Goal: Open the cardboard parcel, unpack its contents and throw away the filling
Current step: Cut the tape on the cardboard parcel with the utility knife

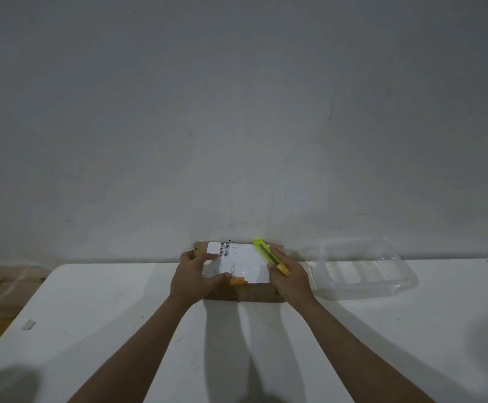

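A flat brown cardboard parcel (251,292) lies on the white table (120,330) near its far edge, against the wall. A white shipping label (242,264) with a barcode covers its top. My left hand (194,279) grips the parcel's left side, fingers on the label and thumb at the front edge. My right hand (290,279) rests at the parcel's right side and holds a yellow-green utility knife (269,255) with an orange end, its tip pointing away over the label's far right corner.
A clear plastic tray (362,270) stands on the table right of the parcel. Off the table's left edge, low down, sits a brown box or bag with clear plastic (1,286). A plain grey wall rises right behind the table.
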`<state>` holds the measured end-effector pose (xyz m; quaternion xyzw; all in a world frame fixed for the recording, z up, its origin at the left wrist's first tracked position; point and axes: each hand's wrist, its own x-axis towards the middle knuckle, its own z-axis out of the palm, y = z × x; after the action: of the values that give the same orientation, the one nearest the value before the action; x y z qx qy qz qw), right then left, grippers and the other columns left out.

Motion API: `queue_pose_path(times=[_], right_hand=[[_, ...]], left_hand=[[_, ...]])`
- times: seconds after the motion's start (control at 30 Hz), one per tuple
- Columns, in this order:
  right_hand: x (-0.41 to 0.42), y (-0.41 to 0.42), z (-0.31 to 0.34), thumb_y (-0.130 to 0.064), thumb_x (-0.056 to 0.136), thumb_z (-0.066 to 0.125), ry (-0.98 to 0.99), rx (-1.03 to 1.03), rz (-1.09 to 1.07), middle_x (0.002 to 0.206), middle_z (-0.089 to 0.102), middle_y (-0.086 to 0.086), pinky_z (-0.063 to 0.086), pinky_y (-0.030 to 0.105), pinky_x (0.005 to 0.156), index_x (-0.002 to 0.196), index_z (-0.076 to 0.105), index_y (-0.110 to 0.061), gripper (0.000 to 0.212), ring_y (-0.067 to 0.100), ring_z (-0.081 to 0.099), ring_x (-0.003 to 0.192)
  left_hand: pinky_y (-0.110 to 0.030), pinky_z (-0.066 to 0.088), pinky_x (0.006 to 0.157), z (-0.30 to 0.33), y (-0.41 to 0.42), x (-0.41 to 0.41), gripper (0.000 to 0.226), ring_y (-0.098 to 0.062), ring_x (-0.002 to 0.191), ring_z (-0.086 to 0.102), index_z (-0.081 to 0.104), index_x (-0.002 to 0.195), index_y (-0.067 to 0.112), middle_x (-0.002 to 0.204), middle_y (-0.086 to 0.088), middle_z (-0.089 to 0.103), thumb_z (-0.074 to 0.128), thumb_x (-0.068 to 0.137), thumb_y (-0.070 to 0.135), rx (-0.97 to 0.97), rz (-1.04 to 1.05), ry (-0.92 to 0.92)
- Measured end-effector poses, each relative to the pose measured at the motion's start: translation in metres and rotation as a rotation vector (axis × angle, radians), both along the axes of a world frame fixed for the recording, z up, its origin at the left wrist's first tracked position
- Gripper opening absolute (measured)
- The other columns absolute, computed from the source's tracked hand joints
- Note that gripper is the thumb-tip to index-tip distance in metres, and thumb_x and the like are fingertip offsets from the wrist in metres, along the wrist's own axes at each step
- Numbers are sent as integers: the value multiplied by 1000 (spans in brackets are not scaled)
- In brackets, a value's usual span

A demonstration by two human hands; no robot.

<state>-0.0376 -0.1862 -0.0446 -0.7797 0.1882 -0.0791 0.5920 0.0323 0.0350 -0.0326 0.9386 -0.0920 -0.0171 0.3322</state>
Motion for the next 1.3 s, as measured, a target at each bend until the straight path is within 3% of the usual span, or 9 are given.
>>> queue_pose_path(times=[0.13, 0.27, 0.5, 0.67, 0.8, 0.97, 1.1, 1.3], right_hand=[[2, 0, 2, -21, 82, 71, -6, -45, 30, 117, 60, -6, 42, 19, 85, 132, 53, -29, 53, 14, 59, 105], [3, 0, 2, -20, 83, 70, -3, -56, 31, 115, 60, -5, 40, 19, 85, 133, 53, -28, 53, 13, 57, 103], [-5, 1, 7, -19, 83, 70, -24, -39, 23, 121, 62, -1, 43, 20, 80, 131, 54, -30, 52, 13, 58, 97], [-37, 3, 19, -15, 81, 71, -53, -45, 2, 130, 59, -4, 41, 24, 99, 128, 57, -27, 51, 13, 54, 119], [-75, 7, 22, -15, 81, 71, -60, -39, -9, 129, 61, -1, 42, 20, 89, 127, 57, -30, 50, 8, 55, 107], [-118, 12, 16, -16, 82, 71, -49, -59, -32, 124, 57, -14, 38, 16, 90, 126, 58, -31, 49, 4, 54, 113], [-143, 13, 7, -16, 82, 71, -29, -74, -30, 110, 62, -12, 41, 6, 72, 124, 58, -36, 49, 3, 54, 88], [-171, 6, 3, -17, 84, 68, -40, -118, -4, 122, 56, -18, 35, -7, 78, 126, 57, -35, 47, 4, 54, 112]], left_hand=[[-28, 46, 88, 2, 3, 6, 76, -18, 109, 52, 58, 122, 30, 136, -7, 38, 83, 55, 57, -20, -1, 42], [-29, 48, 84, -1, 1, 5, 75, -13, 95, 50, 53, 123, 35, 130, -7, 44, 82, 57, 57, -36, -6, 63], [-29, 48, 83, 6, 0, -8, 74, -18, 101, 55, 55, 122, 36, 129, -5, 45, 83, 56, 54, -81, 30, 60], [-29, 46, 83, 16, 2, -40, 74, -17, 102, 53, 54, 123, 35, 130, -6, 44, 83, 58, 54, -111, 20, 37], [-28, 46, 80, 19, 7, -77, 74, -13, 95, 50, 53, 124, 35, 129, -6, 43, 81, 58, 55, -119, -7, 33], [-27, 46, 80, 15, 10, -120, 73, -16, 103, 54, 53, 125, 37, 132, -2, 41, 80, 60, 56, -123, -20, 57], [-27, 46, 79, 7, 11, -146, 73, -15, 107, 54, 52, 125, 39, 133, 0, 40, 79, 60, 58, -130, -13, 74], [-27, 46, 78, 0, 4, -175, 72, -15, 108, 52, 52, 125, 39, 134, 0, 39, 78, 61, 58, -138, -6, 71]])
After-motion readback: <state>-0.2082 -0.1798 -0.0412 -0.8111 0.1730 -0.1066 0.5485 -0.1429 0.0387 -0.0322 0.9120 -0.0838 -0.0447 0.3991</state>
